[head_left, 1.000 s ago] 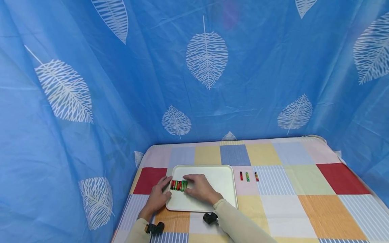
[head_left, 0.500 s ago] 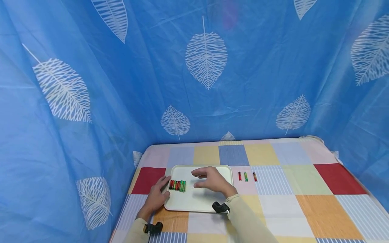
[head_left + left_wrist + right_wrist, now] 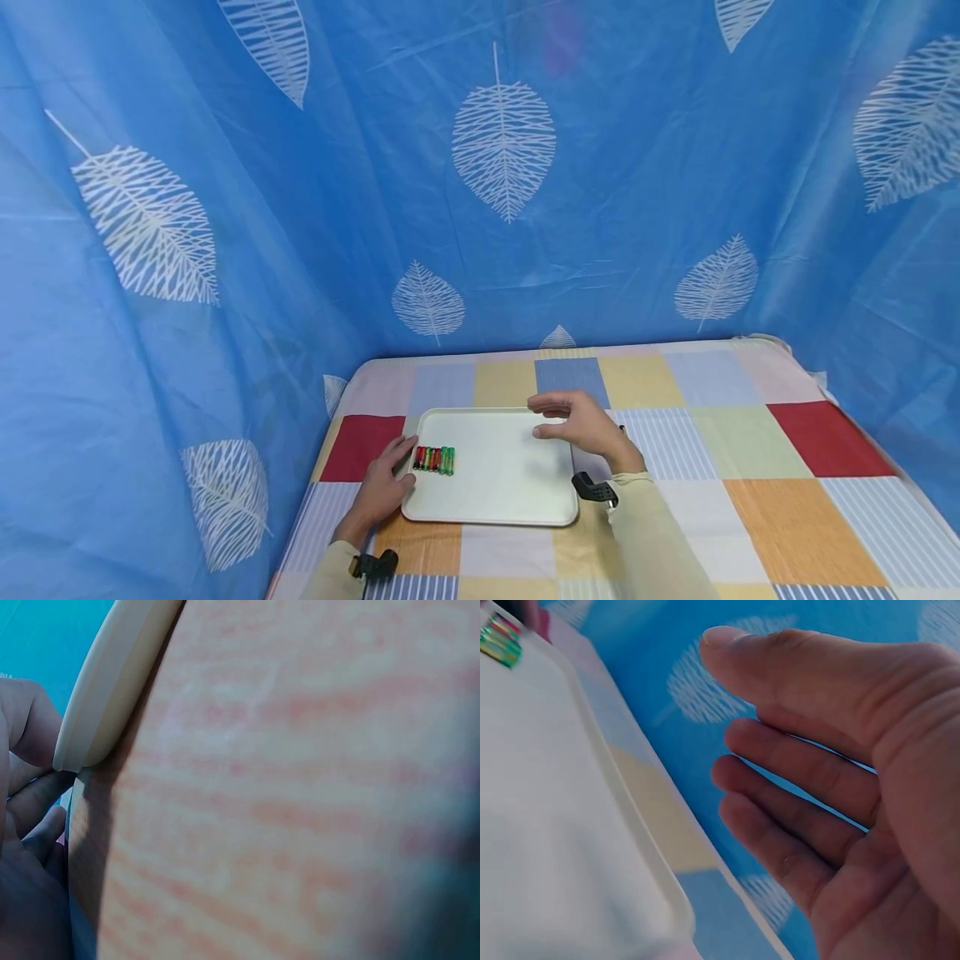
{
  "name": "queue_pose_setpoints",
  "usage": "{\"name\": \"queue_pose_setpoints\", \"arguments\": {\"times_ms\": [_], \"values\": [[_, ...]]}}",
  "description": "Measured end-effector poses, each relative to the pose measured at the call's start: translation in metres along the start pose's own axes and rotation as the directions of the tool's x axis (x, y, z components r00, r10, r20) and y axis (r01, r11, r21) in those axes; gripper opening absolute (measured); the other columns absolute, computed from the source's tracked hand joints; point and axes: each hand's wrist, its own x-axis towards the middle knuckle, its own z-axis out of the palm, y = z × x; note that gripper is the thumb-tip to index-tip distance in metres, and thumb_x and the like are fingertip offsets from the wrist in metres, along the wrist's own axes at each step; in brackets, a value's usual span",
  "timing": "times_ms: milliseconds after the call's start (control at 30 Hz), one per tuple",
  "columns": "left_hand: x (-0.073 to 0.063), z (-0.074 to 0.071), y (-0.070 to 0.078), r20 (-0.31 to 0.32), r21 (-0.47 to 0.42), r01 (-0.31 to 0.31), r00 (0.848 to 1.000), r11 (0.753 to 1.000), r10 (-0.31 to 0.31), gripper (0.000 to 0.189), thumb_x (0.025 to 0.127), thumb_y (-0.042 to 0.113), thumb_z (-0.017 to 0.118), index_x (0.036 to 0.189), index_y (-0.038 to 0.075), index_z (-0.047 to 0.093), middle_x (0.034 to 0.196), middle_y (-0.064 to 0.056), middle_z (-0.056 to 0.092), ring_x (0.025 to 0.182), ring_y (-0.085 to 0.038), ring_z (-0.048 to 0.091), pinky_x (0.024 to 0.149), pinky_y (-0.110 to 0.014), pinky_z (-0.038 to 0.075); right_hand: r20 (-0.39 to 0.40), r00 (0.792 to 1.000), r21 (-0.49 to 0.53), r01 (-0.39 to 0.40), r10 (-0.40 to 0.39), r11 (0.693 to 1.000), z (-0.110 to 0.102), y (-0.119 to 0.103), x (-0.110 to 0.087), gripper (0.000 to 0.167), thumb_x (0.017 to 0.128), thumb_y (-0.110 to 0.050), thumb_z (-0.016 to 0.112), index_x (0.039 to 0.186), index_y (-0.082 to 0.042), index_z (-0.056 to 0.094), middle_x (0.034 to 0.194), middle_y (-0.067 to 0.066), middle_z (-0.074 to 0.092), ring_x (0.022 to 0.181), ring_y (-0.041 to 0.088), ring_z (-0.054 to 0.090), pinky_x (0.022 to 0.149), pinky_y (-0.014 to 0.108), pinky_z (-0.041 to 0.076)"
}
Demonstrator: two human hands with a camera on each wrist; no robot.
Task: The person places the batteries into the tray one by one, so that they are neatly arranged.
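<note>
A row of several red and green batteries (image 3: 435, 460) lies side by side near the left edge of a white tray (image 3: 495, 492). My left hand (image 3: 381, 487) rests at the tray's left rim, fingers stretched along it, touching the rim in the left wrist view. Over the tray's right edge hovers my right hand (image 3: 588, 425), fingers spread from the thumb. Nothing sits between them, as the right wrist view confirms with the open palm (image 3: 855, 900). Just past this hand, the end of a loose battery (image 3: 622, 429) shows; the hand covers the ones beside it.
A checked patchwork cloth (image 3: 675, 517) covers the table. Blue curtain (image 3: 637, 167) with white leaf prints hangs behind and at both sides. Each wrist wears a small black camera, the left one (image 3: 375, 565) near the table's front.
My right hand has left the battery row and moved right across the tray, toward the loose batteries, its fingers and thumb apart. My left hand stays at the rim.
</note>
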Motion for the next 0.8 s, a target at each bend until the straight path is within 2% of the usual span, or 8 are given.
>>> {"name": "queue_pose_setpoints", "arguments": {"times_ms": [200,333,500,600,667,800], "values": [[-0.001,0.0,0.0,-0.005,0.007,0.002,1.0,1.0,-0.002,0.073,0.092,0.002,0.074,0.162,0.012,0.055,0.173,-0.026,0.039,0.16,-0.053,0.035,0.126,-0.073,0.034,-0.124,0.992,-0.017,-0.029,0.027,0.999,-0.027,0.014,-0.021,0.048,0.092,-0.017,0.089,0.136,-0.004,0.076,0.135,0.02,0.077,0.13,0.041,0.072,0.105,0.044,0.063],[-0.001,0.0,0.001,-0.008,0.006,0.004,1.0,1.0,-0.003,0.073,0.091,0.003,0.075,0.162,0.011,0.056,0.173,-0.026,0.039,0.16,-0.053,0.035,0.126,-0.073,0.034,-0.178,0.983,-0.056,-0.051,0.04,0.997,-0.041,0.021,-0.033,0.048,0.092,-0.014,0.088,0.137,-0.003,0.075,0.134,0.018,0.077,0.127,0.04,0.073,0.106,0.047,0.062],[-0.002,-0.001,0.0,-0.009,-0.005,-0.009,1.0,1.0,0.009,0.072,0.091,0.001,0.072,0.161,0.01,0.056,0.172,-0.027,0.04,0.16,-0.053,0.036,0.126,-0.072,0.034,-0.211,0.973,-0.067,-0.104,0.088,0.992,-0.053,0.029,-0.045,0.05,0.092,-0.012,0.088,0.139,-0.005,0.074,0.136,0.015,0.077,0.129,0.041,0.072,0.103,0.031,0.063],[-0.002,-0.001,0.001,-0.009,-0.009,-0.012,1.0,1.0,0.012,0.072,0.091,0.0,0.072,0.161,0.01,0.056,0.172,-0.027,0.04,0.16,-0.053,0.036,0.127,-0.073,0.034,-0.216,0.971,-0.082,-0.12,0.1,0.989,-0.061,0.033,-0.051,0.049,0.092,-0.01,0.087,0.14,-0.005,0.074,0.137,0.016,0.077,0.13,0.043,0.072,0.1,0.027,0.063],[-0.002,-0.001,0.001,-0.009,-0.01,-0.012,1.0,1.0,0.012,0.071,0.091,0.0,0.072,0.16,0.01,0.057,0.172,-0.027,0.04,0.159,-0.053,0.036,0.127,-0.073,0.034,-0.219,0.971,-0.098,-0.121,0.097,0.988,-0.065,0.035,-0.055,0.049,0.092,-0.01,0.087,0.139,-0.004,0.073,0.136,0.016,0.077,0.129,0.043,0.072,0.1,0.03,0.064],[-0.003,-0.001,0.001,-0.006,-0.009,-0.006,1.0,1.0,0.006,0.071,0.092,0.001,0.072,0.161,0.01,0.056,0.172,-0.027,0.039,0.16,-0.053,0.035,0.127,-0.073,0.033,-0.216,0.972,-0.129,-0.121,0.091,0.984,-0.074,0.038,-0.062,0.051,0.092,-0.01,0.087,0.14,-0.001,0.072,0.136,0.018,0.077,0.128,0.042,0.073,0.105,0.047,0.063]]}}
